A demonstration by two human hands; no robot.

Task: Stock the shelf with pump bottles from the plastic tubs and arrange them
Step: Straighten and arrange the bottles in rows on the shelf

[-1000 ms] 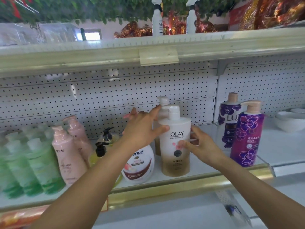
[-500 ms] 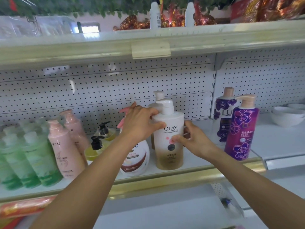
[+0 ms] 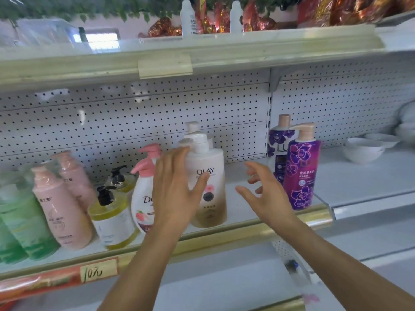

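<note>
A white-and-gold Olay pump bottle (image 3: 211,187) stands upright on the shelf (image 3: 244,232), with a second white pump bottle (image 3: 192,127) behind it. My left hand (image 3: 177,189) is spread in front of its left side, fingers apart, thumb over the label. My right hand (image 3: 267,196) hovers open to the bottle's right, clear of it. A white Dove bottle (image 3: 143,196) with a pink pump stands just left, partly hidden by my left hand. No plastic tub is in view.
Left along the shelf stand yellow bottles (image 3: 112,218) with black pumps, pink bottles (image 3: 60,207) and green bottles (image 3: 20,223). Two purple bottles (image 3: 301,173) stand at the right. White bowls (image 3: 363,149) sit on the neighbouring shelf. An upper shelf (image 3: 202,55) overhangs.
Both hands have come off the Olay bottle: the right hand moved right and opened, the left hand loosened and spread. The view shifted, showing more of the shelf below.
</note>
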